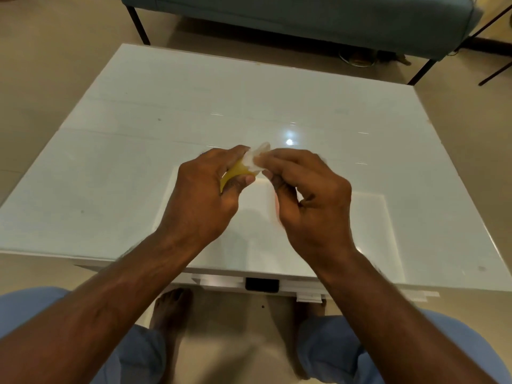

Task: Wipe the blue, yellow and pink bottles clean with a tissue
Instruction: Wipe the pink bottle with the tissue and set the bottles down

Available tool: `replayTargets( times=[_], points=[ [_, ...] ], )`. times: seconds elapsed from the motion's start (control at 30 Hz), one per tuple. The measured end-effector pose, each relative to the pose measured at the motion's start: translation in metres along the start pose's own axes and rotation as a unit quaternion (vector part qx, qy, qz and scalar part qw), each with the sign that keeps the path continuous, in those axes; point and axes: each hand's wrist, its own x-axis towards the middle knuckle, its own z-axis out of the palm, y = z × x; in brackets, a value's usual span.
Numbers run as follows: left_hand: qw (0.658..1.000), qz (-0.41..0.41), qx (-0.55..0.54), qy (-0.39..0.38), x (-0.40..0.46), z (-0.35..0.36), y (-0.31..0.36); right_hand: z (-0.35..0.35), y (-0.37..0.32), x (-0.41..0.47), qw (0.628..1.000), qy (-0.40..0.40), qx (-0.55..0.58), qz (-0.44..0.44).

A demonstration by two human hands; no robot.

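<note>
Spanning most of the view, the white glossy table (277, 106) carries a bright lamp reflection right of centre and stands on a beige tiled floor (41, 79). Beyond its far edge sits a teal upholstered bench (304, 18) on thin black legs. At the near edge, a small black rectangular fitting (261, 284) is mounted under the tabletop, with the person's bare feet and light blue trousers (332, 350) below it. Both forearms reach forward and meet above the middle of the table. The left hand (205, 195) has its fingers and thumb curled round the yellow bottle (238, 171), which is held off the surface and is mostly covered, so only a narrow yellow strip shows between thumb and fingers. The right hand (307, 198) pinches a crumpled white tissue (256, 159) between thumb and fingertips and presses it against the exposed end of the bottle. A faint pinkish blur shows just beside the right palm; it cannot be identified. No brand, label or writing is legible on any item.
</note>
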Motion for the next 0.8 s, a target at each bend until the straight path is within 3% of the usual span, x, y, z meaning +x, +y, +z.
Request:
replayTargets(
  times=[0.13,0.33,0.43,0.57,0.67,0.8],
  points=[
    [1.000,0.008,-0.001,-0.017,-0.003,0.005,0.004,-0.004,0.008,0.008,0.998,0.027,0.016,0.045],
    [0.997,-0.065,-0.047,-0.020,0.002,0.005,-0.001,-0.002,0.000,0.003,0.999,-0.020,0.033,0.017],
    [0.982,-0.158,-0.089,-0.062,0.002,0.017,-0.008,-0.009,0.012,0.014,0.988,-0.039,0.018,0.146],
    [0.977,-0.185,0.000,-0.102,0.006,0.030,-0.011,-0.020,0.027,0.017,0.931,-0.172,-0.156,0.282],
    [0.975,-0.168,0.079,-0.123,0.007,0.035,-0.015,-0.020,0.028,0.017,0.880,-0.245,-0.213,0.347],
    [0.968,-0.153,0.124,-0.157,0.006,0.034,-0.016,-0.008,0.023,0.014,0.826,-0.348,-0.273,0.350]
  ],
)
